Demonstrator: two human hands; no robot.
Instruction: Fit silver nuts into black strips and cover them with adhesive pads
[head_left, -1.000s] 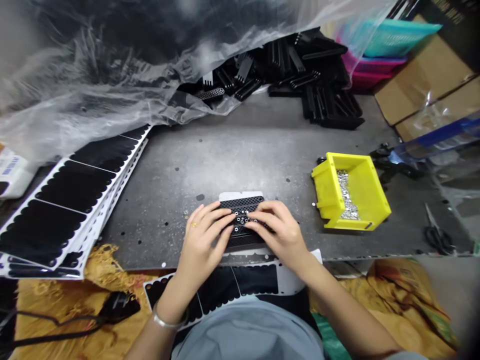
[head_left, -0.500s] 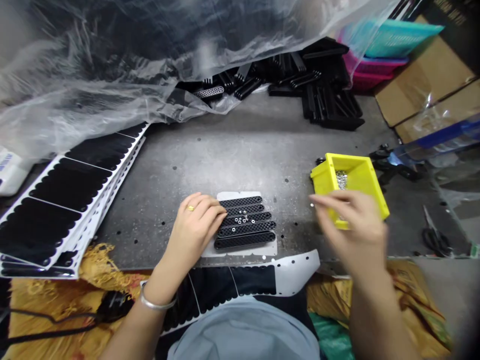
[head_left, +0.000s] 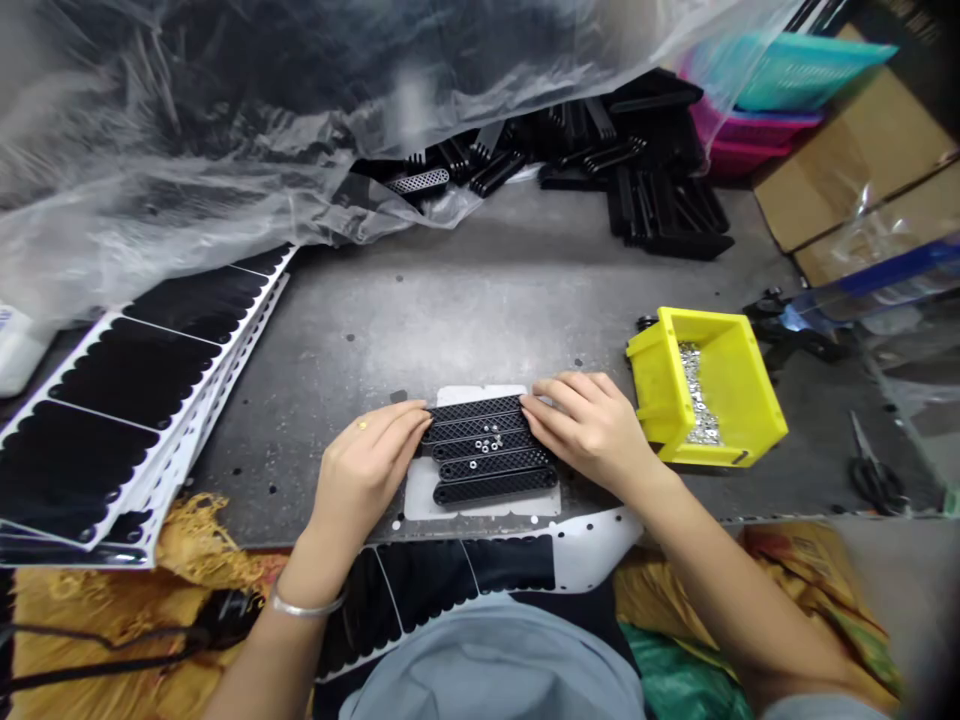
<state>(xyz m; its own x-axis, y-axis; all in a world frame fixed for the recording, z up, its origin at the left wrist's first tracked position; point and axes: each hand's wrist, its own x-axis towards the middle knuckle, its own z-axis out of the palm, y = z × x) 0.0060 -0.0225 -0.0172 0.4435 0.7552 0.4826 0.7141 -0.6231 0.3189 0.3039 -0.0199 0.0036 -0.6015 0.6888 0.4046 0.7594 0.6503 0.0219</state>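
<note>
Several black strips with a mesh pattern lie stacked side by side on a white sheet. Small silver nuts are scattered over the middle strips. My left hand has its fingers closed at the left end of the farthest strip. At that strip's right end, the thumb and fingers of my right hand are closed too. The fingertips partly hide both ends. To the right of my right hand stands a yellow bin with a pile of small silver nuts inside.
Sheets of black die-cut pieces are piled at the left. Clear plastic film hangs across the back, near a heap of black parts. Scissors lie right of the bin. Cardboard stands at the back right.
My right hand has come left from over the yellow bin to the far strip's right end. My left hand has shifted slightly left, and the far strip now lies between both hands.
</note>
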